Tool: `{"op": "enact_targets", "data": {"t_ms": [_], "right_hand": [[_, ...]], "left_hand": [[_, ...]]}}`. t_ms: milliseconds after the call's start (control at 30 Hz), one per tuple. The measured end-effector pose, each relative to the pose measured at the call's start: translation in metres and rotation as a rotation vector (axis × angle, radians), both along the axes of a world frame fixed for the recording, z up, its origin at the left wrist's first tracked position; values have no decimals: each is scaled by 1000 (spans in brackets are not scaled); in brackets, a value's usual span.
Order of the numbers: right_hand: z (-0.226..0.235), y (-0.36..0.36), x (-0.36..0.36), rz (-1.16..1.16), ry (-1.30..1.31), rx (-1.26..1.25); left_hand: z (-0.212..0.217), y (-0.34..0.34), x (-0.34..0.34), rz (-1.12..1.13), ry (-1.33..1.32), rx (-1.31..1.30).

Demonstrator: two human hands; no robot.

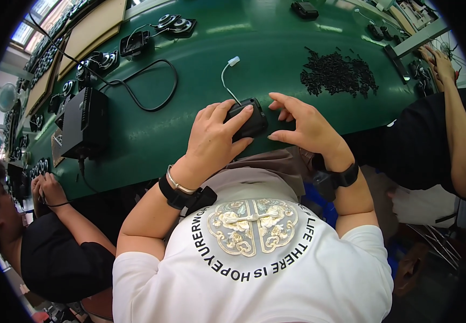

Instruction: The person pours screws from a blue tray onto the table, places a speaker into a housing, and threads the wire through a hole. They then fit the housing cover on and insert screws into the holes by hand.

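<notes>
My left hand (214,132) is closed on a small black plastic housing (251,123) near the table's front edge, its fingers over the top and the thumb along the near side. A light-coloured cable rises from the housing's far side and ends in a white connector plug (234,61), which lies on the green table. Just right of the housing, my right hand (308,125) is held apart from it. Thumb and fingers there are spread, with nothing visible between them.
Small black parts lie in a pile (338,74) at right. A black box (83,123) with a looping black cable (172,75) stands at left. Speaker units (173,25) sit along the far left of the green table (254,43). People work on both sides.
</notes>
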State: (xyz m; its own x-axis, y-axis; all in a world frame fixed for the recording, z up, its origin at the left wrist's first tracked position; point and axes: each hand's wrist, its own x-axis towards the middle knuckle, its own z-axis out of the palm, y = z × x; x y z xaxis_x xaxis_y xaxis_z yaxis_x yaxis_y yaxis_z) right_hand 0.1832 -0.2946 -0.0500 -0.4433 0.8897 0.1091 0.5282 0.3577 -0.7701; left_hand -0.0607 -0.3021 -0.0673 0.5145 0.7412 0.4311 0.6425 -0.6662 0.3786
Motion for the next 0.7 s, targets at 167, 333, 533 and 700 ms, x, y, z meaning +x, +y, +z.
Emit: {"op": "enact_targets", "data": {"t_ms": [167,333,533,700], "right_hand": [[3,17,35,-172,61,-71],[-12,30,70,-485,-46,177],[-19,33,61,-399,-152,285],[-21,35,55,-415,-215,346]], "left_hand": [[-7,1,0,-11,-67,-55],[-10,1,-1,-27,-83,-57],[-8,4,0,-58,-83,-72],[-1,6,-1,-79,-45,-81]]}}
